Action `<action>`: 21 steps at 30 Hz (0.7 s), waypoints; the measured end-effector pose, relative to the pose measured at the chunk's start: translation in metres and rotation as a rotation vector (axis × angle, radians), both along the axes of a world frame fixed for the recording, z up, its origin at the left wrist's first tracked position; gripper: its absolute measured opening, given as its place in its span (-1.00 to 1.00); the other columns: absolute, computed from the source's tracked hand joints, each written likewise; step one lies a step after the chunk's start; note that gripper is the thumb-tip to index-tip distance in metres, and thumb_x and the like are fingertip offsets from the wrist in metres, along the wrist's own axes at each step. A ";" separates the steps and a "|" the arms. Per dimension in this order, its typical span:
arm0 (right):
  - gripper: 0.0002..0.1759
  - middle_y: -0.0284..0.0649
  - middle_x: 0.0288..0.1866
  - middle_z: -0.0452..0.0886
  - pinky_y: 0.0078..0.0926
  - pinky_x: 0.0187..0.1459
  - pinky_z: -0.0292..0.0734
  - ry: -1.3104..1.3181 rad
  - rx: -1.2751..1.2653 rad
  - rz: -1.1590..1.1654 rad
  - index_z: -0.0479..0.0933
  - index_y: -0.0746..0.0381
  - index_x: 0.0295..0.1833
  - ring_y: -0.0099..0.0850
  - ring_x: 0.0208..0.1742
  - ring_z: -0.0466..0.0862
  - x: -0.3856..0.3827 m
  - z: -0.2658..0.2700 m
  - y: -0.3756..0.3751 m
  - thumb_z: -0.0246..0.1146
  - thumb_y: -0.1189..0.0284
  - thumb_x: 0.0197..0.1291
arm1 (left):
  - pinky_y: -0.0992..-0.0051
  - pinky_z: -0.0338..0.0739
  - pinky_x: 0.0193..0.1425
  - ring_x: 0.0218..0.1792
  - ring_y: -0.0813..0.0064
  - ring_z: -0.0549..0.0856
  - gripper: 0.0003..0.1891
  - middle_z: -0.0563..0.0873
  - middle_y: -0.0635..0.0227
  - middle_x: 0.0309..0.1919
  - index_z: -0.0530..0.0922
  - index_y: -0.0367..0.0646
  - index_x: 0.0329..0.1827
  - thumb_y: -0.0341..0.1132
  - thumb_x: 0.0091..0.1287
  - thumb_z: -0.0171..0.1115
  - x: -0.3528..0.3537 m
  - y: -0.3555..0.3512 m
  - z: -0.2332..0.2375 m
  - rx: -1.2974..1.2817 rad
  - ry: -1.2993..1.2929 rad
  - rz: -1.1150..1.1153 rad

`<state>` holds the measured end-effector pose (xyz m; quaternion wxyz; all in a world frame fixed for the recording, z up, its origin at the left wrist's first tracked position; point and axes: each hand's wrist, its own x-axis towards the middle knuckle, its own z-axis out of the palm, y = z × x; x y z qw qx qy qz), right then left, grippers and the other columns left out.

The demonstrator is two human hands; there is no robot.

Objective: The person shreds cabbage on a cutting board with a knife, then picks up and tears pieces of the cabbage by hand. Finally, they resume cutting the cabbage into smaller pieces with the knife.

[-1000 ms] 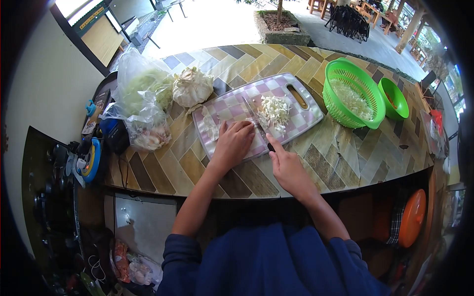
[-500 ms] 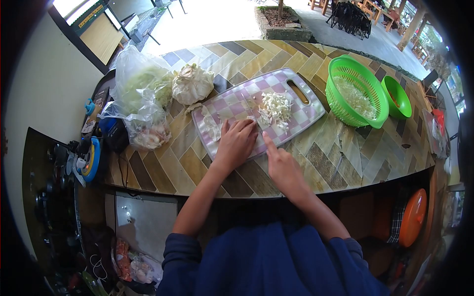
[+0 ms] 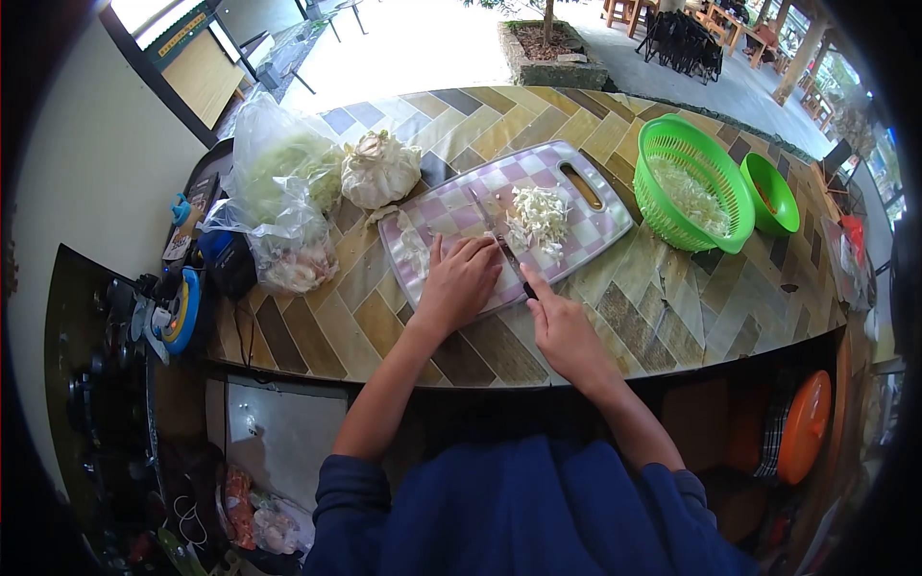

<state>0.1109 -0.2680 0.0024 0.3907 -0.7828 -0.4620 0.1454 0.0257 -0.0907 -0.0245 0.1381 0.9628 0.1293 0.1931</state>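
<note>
My right hand (image 3: 567,334) is closed round the black handle of a knife (image 3: 509,254), whose thin blade points away over the cutting board (image 3: 607,219). Left of the blade, my left hand (image 3: 458,280) presses down on the board with bent fingers, over a piece of cabbage that they mostly hide. A small heap of chopped cabbage (image 3: 538,217) lies right of the knife. Pale leaf scraps (image 3: 411,248) rest at the board's left side. The board is pink-and-white checkered with a handle slot. Beyond its left corner sits a cabbage head (image 3: 380,173).
At the right stand a green colander (image 3: 648,197) of shredded cabbage and a smaller green bowl (image 3: 786,206). A clear plastic bag (image 3: 279,192) of pale green vegetables lies at the left, beside a blue round device (image 3: 178,312). An orange lid (image 3: 805,427) stands below the counter.
My right hand has drawn back slightly to the right and toward me, and more of the knife shows. My left hand stays nearly in place. The view has shifted slightly.
</note>
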 end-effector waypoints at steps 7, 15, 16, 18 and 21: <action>-0.36 0.12 -0.22 0.60 -0.03 -0.25 0.60 -0.242 -0.320 0.011 0.14 0.07 0.55 0.07 -0.30 0.68 -0.011 0.008 0.003 0.00 0.48 0.35 | -0.07 0.04 0.51 0.31 0.29 0.49 -0.68 0.59 0.29 0.20 0.52 -0.16 0.14 -0.24 0.41 0.13 -0.001 0.001 0.001 -0.002 0.045 -0.003; -0.31 0.16 -0.24 0.62 -0.07 -0.25 0.64 -0.319 -0.301 -0.023 0.11 0.08 0.56 0.08 -0.29 0.71 -0.005 -0.015 0.036 0.00 0.53 0.30 | -0.05 0.04 0.51 0.30 0.30 0.50 -0.69 0.60 0.30 0.17 0.53 -0.13 0.15 -0.25 0.39 0.14 -0.001 -0.001 -0.002 0.006 0.040 0.017; -0.34 0.17 -0.27 0.63 -0.05 -0.24 0.62 -0.257 -0.250 -0.015 0.12 0.09 0.55 0.10 -0.28 0.70 -0.001 -0.014 0.037 -0.01 0.52 0.32 | -0.05 0.03 0.51 0.29 0.31 0.50 -0.69 0.60 0.31 0.16 0.54 -0.12 0.15 -0.24 0.40 0.14 -0.002 -0.002 -0.002 -0.001 0.029 0.021; -0.38 0.20 -0.32 0.63 -0.01 -0.22 0.59 -0.136 -0.147 0.006 0.14 0.11 0.54 0.13 -0.27 0.68 0.011 -0.012 0.035 -0.01 0.49 0.37 | -0.08 0.03 0.51 0.27 0.38 0.52 -0.70 0.61 0.38 0.14 0.55 -0.09 0.14 -0.22 0.40 0.14 -0.001 -0.002 -0.003 -0.012 -0.003 0.025; -0.46 0.19 -0.26 0.63 -0.08 -0.22 0.53 0.057 0.035 0.009 0.26 0.12 0.47 0.05 -0.28 0.68 0.026 -0.012 0.026 0.05 0.47 0.38 | -0.10 0.02 0.51 0.26 0.42 0.54 -0.70 0.62 0.42 0.14 0.56 -0.07 0.14 -0.21 0.41 0.14 -0.002 -0.001 -0.005 -0.018 -0.017 0.027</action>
